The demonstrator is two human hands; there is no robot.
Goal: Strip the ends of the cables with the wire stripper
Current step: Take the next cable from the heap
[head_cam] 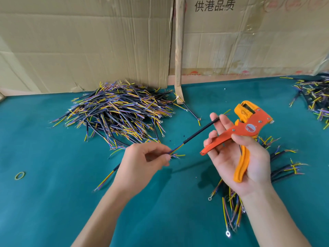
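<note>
Cable, a black-sheathed length with coloured cores fanning out at each end, was held in the air above the green surface, stretched between the two hands. Its lower end was pinched between the thumb and fingertips of the left hand, where frayed yellow and purple cores showed just past the fingers. Its upper end was caught by the fingertips of the right hand, with a short yellow-green tip projecting beyond them. The long axis was laid on a diagonal, rising from lower left to upper right. The wire stripper, orange and yellow, was gripped in the same right hand, thumb over its body and the yellow handle lying across the palm; its head was pointed up and away, just beside the cable's upper end. That upper end was judged the nearer to the stripper's head, so only a short feed into it would be needed. A large heap of cables was seen well apart on the surface behind.
</note>
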